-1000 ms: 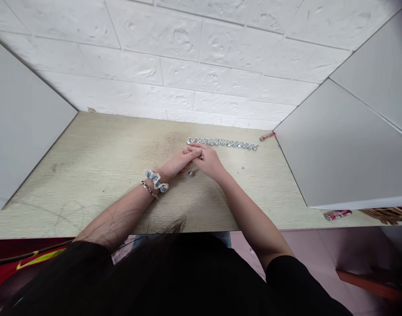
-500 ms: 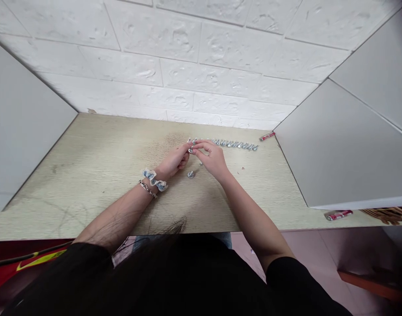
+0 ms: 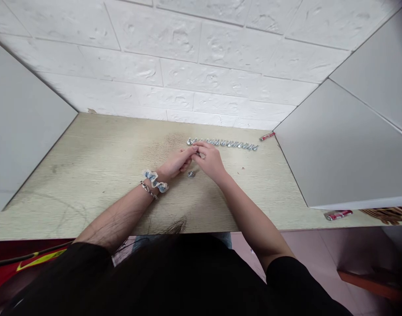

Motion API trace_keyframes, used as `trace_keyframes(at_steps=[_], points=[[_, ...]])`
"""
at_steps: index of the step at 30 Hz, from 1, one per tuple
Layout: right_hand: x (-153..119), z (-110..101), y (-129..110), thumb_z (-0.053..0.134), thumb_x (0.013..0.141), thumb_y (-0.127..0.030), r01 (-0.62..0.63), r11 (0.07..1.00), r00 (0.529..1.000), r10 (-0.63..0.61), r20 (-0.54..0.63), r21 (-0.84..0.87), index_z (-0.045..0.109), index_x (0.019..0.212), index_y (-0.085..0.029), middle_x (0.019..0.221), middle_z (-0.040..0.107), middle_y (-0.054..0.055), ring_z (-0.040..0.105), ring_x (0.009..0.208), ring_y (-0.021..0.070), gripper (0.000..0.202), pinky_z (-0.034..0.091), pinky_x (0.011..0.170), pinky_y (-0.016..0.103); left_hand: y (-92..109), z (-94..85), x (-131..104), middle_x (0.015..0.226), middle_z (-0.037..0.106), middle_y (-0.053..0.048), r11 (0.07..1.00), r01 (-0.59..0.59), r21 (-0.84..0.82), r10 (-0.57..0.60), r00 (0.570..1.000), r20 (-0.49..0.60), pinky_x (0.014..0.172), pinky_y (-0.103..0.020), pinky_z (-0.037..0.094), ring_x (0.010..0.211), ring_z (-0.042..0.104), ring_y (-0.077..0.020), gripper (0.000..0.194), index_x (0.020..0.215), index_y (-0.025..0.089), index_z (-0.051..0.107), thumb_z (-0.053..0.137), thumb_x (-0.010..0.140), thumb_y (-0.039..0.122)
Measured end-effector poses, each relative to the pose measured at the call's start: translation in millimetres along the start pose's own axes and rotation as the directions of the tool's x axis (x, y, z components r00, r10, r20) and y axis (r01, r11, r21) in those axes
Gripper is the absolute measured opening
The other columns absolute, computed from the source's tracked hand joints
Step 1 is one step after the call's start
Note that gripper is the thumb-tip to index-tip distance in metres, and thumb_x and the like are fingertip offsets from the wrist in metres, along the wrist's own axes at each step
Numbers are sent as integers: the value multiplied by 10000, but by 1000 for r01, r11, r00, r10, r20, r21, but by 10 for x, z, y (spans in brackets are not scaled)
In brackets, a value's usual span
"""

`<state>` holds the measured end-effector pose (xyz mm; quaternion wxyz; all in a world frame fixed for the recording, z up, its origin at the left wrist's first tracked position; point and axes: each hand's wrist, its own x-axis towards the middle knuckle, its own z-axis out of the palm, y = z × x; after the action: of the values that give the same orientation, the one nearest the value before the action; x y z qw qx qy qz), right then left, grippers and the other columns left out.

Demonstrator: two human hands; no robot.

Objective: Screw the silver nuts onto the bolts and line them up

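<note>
My left hand (image 3: 177, 163) and my right hand (image 3: 210, 161) meet over the middle of the board. Their fingertips are closed together on a small shiny metal bolt (image 3: 197, 153), mostly hidden by the fingers. Just below the hands a bolt with a washer (image 3: 191, 174) stands by itself on the wood. Behind my fingers runs a row of similar silver bolts with washers (image 3: 234, 144), stretching to the right; my right hand covers part of it. At the row's left end stands another bolt (image 3: 189, 141).
A white brick-patterned wall (image 3: 214, 79) closes off the back of the wooden board (image 3: 115, 140). Grey panels stand at the left (image 3: 26, 114) and right (image 3: 335, 149). One red battery (image 3: 267, 136) lies by the right panel, another red battery (image 3: 339, 215) near the front edge.
My fingertips have shifted slightly right and closed more around the bolt, covering more of it. The bolts at the row's left end show more clearly now.
</note>
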<state>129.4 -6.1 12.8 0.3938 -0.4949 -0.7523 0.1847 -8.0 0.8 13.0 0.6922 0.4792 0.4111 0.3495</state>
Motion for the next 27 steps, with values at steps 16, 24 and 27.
trace_keyframes(at_steps=[16,24,27], points=[[46,-75,37,554,846,-180,54,998,997,-53,55,-22,685,899,-185,1068,656,58,569,1030,181,141,409,959,348,-7,-72,18,424,227,76,981,-76,180,89,994,-66,366,-223,124,366,195,-32,532,497,186,313,531,788,574],[11,-60,2,517,890,-270,70,970,996,-58,61,-231,662,910,-164,963,626,77,549,948,194,181,416,891,320,-13,-32,15,409,240,64,962,-94,257,121,988,-91,374,-234,139,371,205,-44,530,493,196,294,498,805,573],[-2,-63,-29,501,899,-334,1,948,997,25,77,-319,666,965,-168,985,618,81,542,970,202,243,412,892,320,-2,-53,34,417,231,64,948,-51,314,97,987,-132,377,-235,149,372,205,-49,526,498,199,294,475,802,588]])
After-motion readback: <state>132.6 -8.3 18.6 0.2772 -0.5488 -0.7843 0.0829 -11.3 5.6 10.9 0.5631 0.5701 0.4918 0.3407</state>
